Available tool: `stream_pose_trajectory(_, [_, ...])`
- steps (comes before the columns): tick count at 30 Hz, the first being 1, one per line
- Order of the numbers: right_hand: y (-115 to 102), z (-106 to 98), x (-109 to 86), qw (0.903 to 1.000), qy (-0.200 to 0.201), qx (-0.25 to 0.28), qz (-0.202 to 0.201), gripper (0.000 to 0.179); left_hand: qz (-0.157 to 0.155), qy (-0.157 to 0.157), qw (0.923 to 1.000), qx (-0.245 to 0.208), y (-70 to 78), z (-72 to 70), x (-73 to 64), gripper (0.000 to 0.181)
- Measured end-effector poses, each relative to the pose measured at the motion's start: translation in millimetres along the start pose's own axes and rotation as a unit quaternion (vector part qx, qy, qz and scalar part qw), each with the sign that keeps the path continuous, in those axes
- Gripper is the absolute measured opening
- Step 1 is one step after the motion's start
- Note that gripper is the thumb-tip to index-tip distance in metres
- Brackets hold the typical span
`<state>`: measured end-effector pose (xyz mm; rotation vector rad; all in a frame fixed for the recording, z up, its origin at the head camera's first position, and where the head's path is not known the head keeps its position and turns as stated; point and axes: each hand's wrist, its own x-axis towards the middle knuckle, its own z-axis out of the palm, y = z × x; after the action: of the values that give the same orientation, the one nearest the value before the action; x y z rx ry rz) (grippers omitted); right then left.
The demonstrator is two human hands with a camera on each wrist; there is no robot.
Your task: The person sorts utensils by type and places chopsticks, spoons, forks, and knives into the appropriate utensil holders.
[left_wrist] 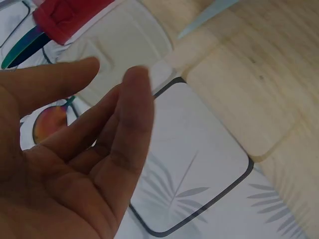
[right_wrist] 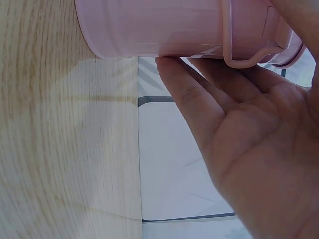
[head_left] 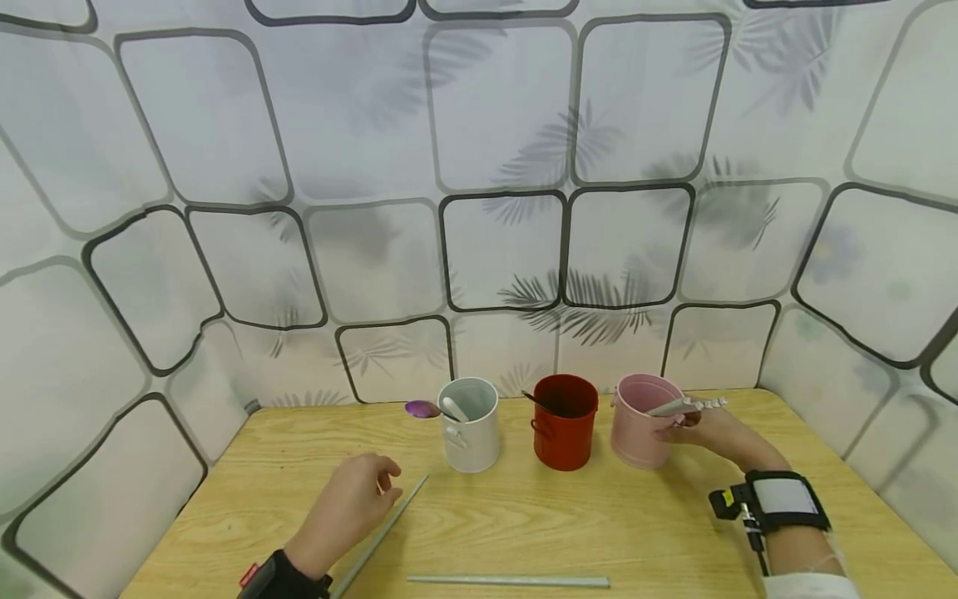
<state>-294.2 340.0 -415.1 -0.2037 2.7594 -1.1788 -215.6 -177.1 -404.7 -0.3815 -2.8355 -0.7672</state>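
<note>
My right hand (head_left: pixel 692 428) is at the right side of a pink bucket (head_left: pixel 636 428), thumb at the front and fingers round the back. In the right wrist view the fingertips (right_wrist: pixel 167 62) meet the wall of the bucket near its wire handle (right_wrist: pixel 244 62). A pale utensil with a wavy end (head_left: pixel 684 406) leans out over the rim. My left hand (head_left: pixel 355 499) hovers above the table, loosely curled around nothing. Nearest it are a thin grey-green stick (head_left: pixel 382 537) and a white bucket (head_left: pixel 471 428) holding a purple spoon (head_left: pixel 422 409) and a white-handled utensil (head_left: pixel 454 409).
Between the white and pink buckets stands a red bucket (head_left: pixel 565 433) with a dark handle (head_left: pixel 535 402) sticking out. Another thin stick (head_left: pixel 509 581) lies along the front of the wooden table (head_left: pixel 486 524). Patterned cloth (head_left: pixel 501 249) closes off the back and sides.
</note>
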Motion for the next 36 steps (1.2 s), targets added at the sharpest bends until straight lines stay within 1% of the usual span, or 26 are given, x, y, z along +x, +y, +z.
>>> stream_pose_trajectory(4, [0.7,-0.1,0.1,1.0,0.002,-0.001,-0.001,0.08,-0.013,-0.03,0.9993,0.019,-5.4,6.6,-0.9,0.018])
stream_pose_trajectory(7, [0.4,0.0,0.0,1.0,0.004,0.0,-0.001,0.081,-0.017,-0.04,0.9987,0.025,-8.6,9.8,-2.0,0.018])
stream_pose_trajectory(10, [0.1,0.1,-0.1,1.0,0.004,0.001,-0.002,0.081,-0.011,-0.041,0.9987,0.027,-12.0,12.3,-2.5,0.017])
stream_pose_trajectory(15, [1.8,0.3,0.2,0.9999,0.007,-0.008,-0.005,0.077,0.022,-0.037,0.9987,0.027,-19.6,17.8,-2.2,0.018])
stream_pose_trajectory(17, [2.5,0.5,0.6,0.9999,0.009,-0.011,-0.006,0.074,0.031,-0.043,0.9984,0.021,-22.7,20.4,-1.9,0.019])
stream_pose_trajectory(20, [3.1,0.3,1.1,0.9998,0.01,-0.015,-0.012,0.072,0.033,-0.055,0.9978,0.015,-26.2,23.9,-1.5,0.02])
stream_pose_trajectory(23, [2.7,0.0,1.2,0.9997,0.01,-0.018,-0.013,0.073,0.027,-0.061,0.9977,0.012,-28.1,25.9,-1.2,0.02])
stream_pose_trajectory(26, [2.4,-0.3,1.3,0.9996,0.01,-0.02,-0.016,0.074,0.026,-0.056,0.998,0.015,-28.7,27.1,-1.0,0.022])
stream_pose_trajectory(29, [2.0,-0.3,1.3,0.9996,0.01,-0.021,-0.014,0.075,0.032,-0.049,0.9981,0.02,-28.9,28.1,-0.8,0.024])
stream_pose_trajectory(36, [0.6,-0.4,0.2,0.9998,0.01,-0.014,-0.013,0.076,0.039,-0.048,0.9977,0.026,-28.7,30.5,0.3,0.024])
